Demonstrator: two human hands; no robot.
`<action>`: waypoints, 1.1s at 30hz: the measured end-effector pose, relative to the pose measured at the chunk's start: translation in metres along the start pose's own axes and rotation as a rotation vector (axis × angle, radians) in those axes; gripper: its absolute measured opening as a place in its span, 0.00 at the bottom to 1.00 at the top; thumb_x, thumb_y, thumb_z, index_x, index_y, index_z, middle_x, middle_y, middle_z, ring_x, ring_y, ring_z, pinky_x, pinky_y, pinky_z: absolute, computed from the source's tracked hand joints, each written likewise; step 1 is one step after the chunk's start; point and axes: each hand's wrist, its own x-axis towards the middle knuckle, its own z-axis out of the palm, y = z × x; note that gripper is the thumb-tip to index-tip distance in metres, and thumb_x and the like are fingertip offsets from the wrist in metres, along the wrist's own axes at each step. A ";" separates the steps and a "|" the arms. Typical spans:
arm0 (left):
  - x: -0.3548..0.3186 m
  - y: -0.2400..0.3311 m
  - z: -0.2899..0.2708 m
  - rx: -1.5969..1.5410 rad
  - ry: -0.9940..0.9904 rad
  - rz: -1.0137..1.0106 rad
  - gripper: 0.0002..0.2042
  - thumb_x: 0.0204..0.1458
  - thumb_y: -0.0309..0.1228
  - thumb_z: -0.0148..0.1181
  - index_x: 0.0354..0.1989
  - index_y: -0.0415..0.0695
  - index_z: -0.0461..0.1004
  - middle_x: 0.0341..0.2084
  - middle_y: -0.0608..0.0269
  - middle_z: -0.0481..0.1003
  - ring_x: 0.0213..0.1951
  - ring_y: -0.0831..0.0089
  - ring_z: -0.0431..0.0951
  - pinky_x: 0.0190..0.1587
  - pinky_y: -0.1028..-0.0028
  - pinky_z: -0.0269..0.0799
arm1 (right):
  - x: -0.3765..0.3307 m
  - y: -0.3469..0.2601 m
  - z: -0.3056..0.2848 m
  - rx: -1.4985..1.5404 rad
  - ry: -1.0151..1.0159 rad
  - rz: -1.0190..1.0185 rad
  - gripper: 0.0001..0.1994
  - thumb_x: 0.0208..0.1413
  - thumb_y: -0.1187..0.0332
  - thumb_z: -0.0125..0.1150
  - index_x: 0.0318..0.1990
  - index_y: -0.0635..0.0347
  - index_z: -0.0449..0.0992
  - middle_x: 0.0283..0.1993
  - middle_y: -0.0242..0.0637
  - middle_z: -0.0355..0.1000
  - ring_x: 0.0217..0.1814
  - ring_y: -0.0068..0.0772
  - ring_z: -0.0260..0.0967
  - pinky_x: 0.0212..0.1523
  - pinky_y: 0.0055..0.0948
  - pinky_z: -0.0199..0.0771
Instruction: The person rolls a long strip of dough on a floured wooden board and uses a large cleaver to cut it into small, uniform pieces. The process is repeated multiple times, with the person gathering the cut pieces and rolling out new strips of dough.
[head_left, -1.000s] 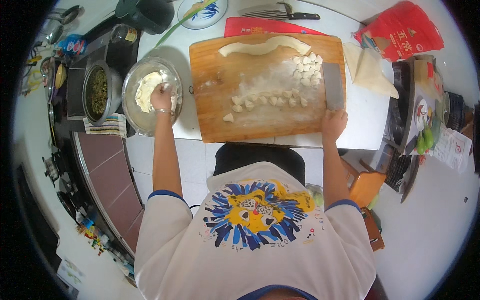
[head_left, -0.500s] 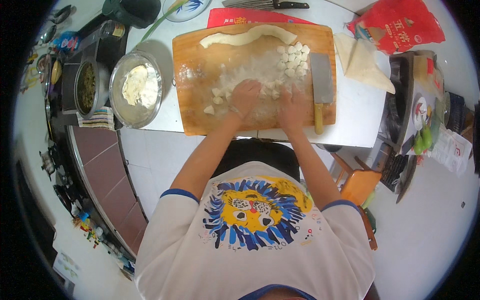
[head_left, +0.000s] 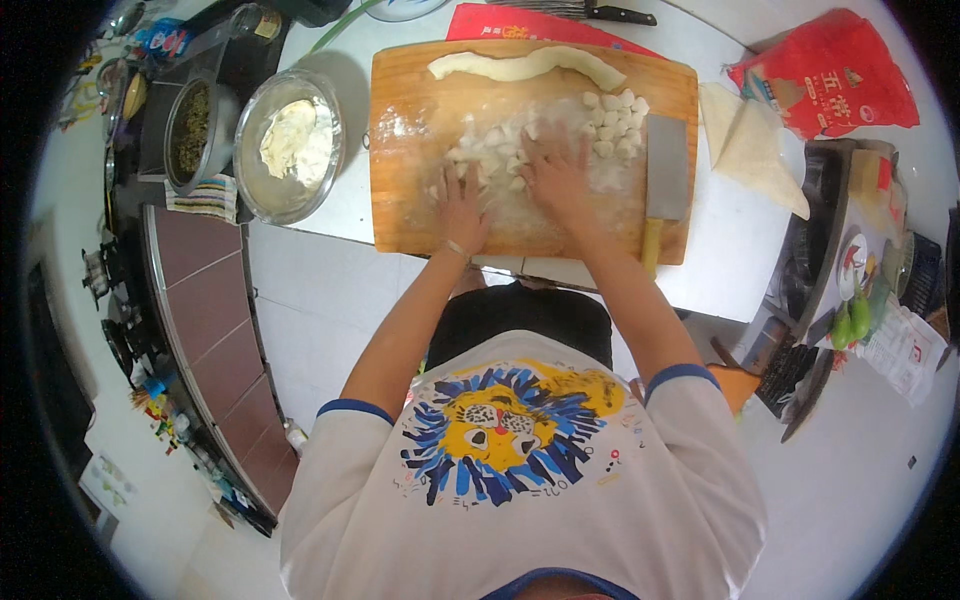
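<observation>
Dough pieces (head_left: 520, 150): small cut lumps scattered on the floured cutting board (head_left: 420, 200), mid-table.
Steel bowl (head_left: 290, 145): left of the board, dough inside — the left hand, at its rim a second ago, has left it.
Left hand (head_left: 462, 205): fingers spread flat, palm down on the lumps.
Right hand (head_left: 556, 178): likewise open, pressing pieces — it has let go of the cleaver.
Cleaver (head_left: 666, 180): lies free at the board's right edge; cutting looks finished, hand-working under way.
</observation>
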 end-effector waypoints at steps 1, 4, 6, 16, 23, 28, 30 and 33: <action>0.013 0.007 0.003 -0.040 0.009 0.025 0.38 0.50 0.44 0.60 0.69 0.51 0.51 0.69 0.39 0.41 0.69 0.40 0.42 0.65 0.39 0.39 | -0.011 0.011 0.003 -0.043 0.015 0.040 0.30 0.55 0.56 0.56 0.67 0.32 0.58 0.74 0.37 0.46 0.75 0.46 0.43 0.69 0.63 0.34; 0.055 0.031 0.009 -0.102 0.081 0.233 0.42 0.46 0.42 0.65 0.70 0.53 0.50 0.69 0.40 0.40 0.69 0.41 0.43 0.65 0.43 0.43 | -0.039 0.022 -0.016 -0.084 -0.070 0.096 0.30 0.57 0.58 0.54 0.68 0.38 0.56 0.75 0.40 0.44 0.76 0.49 0.38 0.69 0.63 0.31; 0.071 0.055 0.007 -0.060 0.017 0.267 0.38 0.46 0.42 0.63 0.67 0.51 0.55 0.69 0.41 0.42 0.69 0.42 0.43 0.65 0.41 0.42 | -0.061 0.021 -0.028 -0.063 -0.122 0.126 0.31 0.57 0.58 0.53 0.69 0.42 0.55 0.75 0.42 0.42 0.77 0.50 0.35 0.69 0.63 0.30; 0.016 0.025 0.026 0.128 0.002 0.406 0.27 0.48 0.34 0.61 0.58 0.49 0.64 0.69 0.45 0.44 0.67 0.46 0.49 0.64 0.40 0.45 | -0.053 0.006 -0.036 0.066 -0.133 0.185 0.32 0.55 0.58 0.56 0.69 0.36 0.55 0.75 0.43 0.41 0.76 0.53 0.36 0.69 0.63 0.31; 0.066 0.031 0.024 -0.161 0.169 0.196 0.30 0.50 0.36 0.59 0.63 0.45 0.60 0.67 0.44 0.50 0.66 0.45 0.51 0.66 0.45 0.43 | 0.003 0.032 -0.018 -0.142 -0.031 0.044 0.29 0.56 0.58 0.55 0.67 0.33 0.58 0.75 0.40 0.40 0.76 0.51 0.37 0.68 0.64 0.36; 0.105 0.087 0.026 -0.094 0.064 0.237 0.35 0.50 0.39 0.61 0.66 0.46 0.56 0.68 0.46 0.46 0.67 0.46 0.50 0.66 0.46 0.44 | -0.021 0.070 -0.028 -0.152 0.016 0.188 0.29 0.55 0.61 0.56 0.66 0.37 0.60 0.75 0.40 0.42 0.75 0.52 0.40 0.68 0.64 0.38; 0.099 0.096 0.031 0.042 -0.038 0.326 0.36 0.49 0.44 0.60 0.67 0.47 0.56 0.69 0.50 0.45 0.68 0.48 0.48 0.66 0.44 0.42 | -0.039 0.071 -0.029 -0.112 -0.021 0.147 0.29 0.54 0.61 0.56 0.66 0.38 0.60 0.74 0.41 0.43 0.74 0.53 0.41 0.68 0.63 0.39; 0.074 0.092 0.028 0.153 -0.167 0.428 0.38 0.48 0.48 0.60 0.67 0.51 0.55 0.71 0.56 0.43 0.69 0.48 0.44 0.65 0.40 0.40 | -0.060 0.066 -0.041 0.008 -0.108 0.089 0.30 0.53 0.62 0.58 0.66 0.39 0.60 0.73 0.44 0.45 0.73 0.55 0.43 0.68 0.62 0.40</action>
